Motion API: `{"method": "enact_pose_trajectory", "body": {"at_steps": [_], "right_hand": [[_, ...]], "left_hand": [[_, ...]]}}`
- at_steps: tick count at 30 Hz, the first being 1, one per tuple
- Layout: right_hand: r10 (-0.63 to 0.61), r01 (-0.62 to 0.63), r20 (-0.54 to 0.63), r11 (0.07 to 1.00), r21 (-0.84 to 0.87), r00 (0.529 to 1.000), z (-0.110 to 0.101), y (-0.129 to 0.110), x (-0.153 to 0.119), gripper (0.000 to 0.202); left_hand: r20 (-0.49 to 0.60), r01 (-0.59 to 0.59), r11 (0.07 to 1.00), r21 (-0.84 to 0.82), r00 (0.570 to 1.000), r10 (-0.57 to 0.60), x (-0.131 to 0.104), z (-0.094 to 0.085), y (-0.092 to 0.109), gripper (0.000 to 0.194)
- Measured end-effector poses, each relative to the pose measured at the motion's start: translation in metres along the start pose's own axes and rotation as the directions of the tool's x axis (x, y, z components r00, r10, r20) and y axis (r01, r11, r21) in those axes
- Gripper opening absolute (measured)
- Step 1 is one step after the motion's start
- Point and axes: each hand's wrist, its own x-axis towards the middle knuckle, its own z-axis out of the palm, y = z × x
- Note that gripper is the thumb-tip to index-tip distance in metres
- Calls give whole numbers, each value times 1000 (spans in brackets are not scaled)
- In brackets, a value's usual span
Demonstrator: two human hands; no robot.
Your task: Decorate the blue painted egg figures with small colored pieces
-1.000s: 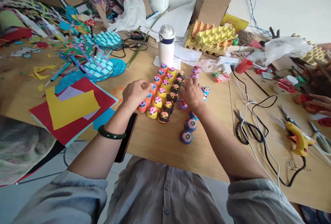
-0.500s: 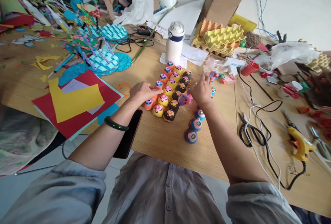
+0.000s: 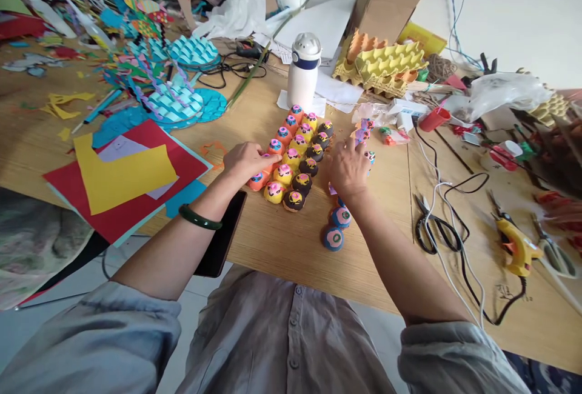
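Note:
My left hand (image 3: 249,160) has its fingers closed on the lower part of an orange egg-carton row (image 3: 283,133) with blue and pink decorations. Touching that row are a yellow row (image 3: 292,156) and a dark row (image 3: 308,166), both with painted tops. Right of these, my right hand (image 3: 349,166) is curled over a purple piece (image 3: 362,132), which shows beyond the fingers and below the palm; most of it is hidden. Under the right wrist, a blue row (image 3: 341,217) with pink tops is partly covered.
A white bottle (image 3: 302,73) stands behind the rows. Coloured paper sheets (image 3: 127,176) and a dark tablet-like object (image 3: 222,236) lie left. Scissors (image 3: 436,224), cables and a yellow glue gun (image 3: 516,245) lie right, with egg cartons (image 3: 391,60) at the back.
My right hand has moved down and left relative to the rows, the purple piece shifting with it over part of the blue row. My left hand stays at the orange row. The view has shifted slightly.

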Motion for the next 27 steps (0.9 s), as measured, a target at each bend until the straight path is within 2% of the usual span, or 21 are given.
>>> {"method": "enact_pose_trajectory", "body": {"at_steps": [2, 4, 8, 10, 14, 17, 20, 25, 27], "right_hand": [[9, -10, 56, 1000, 16, 998, 5, -1, -2, 29], [-8, 4, 65, 997, 71, 998, 9, -3, -3, 36], [-35, 41, -36, 983, 179, 999, 11, -2, -3, 58], [23, -22, -3, 983, 182, 1000, 12, 0, -3, 66], [116, -142, 145, 973, 183, 983, 20, 3, 0, 74], [138, -157, 100, 961, 228, 985, 24, 3, 3, 78], [163, -163, 24, 951, 262, 986, 21, 5, 8, 73], [169, -167, 20, 937, 308, 985, -2, 14, 9, 52], [133, -108, -44, 924, 366, 990, -11, 13, 2, 50]], "left_hand": [[3, -4, 1000, -2, 1000, 4, 0, 0, 0, 63], [-3, -10, 1000, -1, 1000, 10, 0, 0, 0, 63], [-14, -12, 1000, -3, 1000, 11, -1, 2, 0, 60], [-9, -11, 1000, -8, 1000, 11, -1, 2, 0, 59], [-10, -7, 1000, -11, 1000, 7, -1, 2, 0, 58], [-20, -5, 1000, -5, 1000, 5, 0, 3, 0, 57], [-25, -15, 1000, -15, 1000, 14, 1, 5, -1, 57], [-39, -31, 1000, -4, 999, 31, 2, 6, -3, 60], [-39, -35, 999, 10, 999, 36, 3, 7, -3, 60]]}}
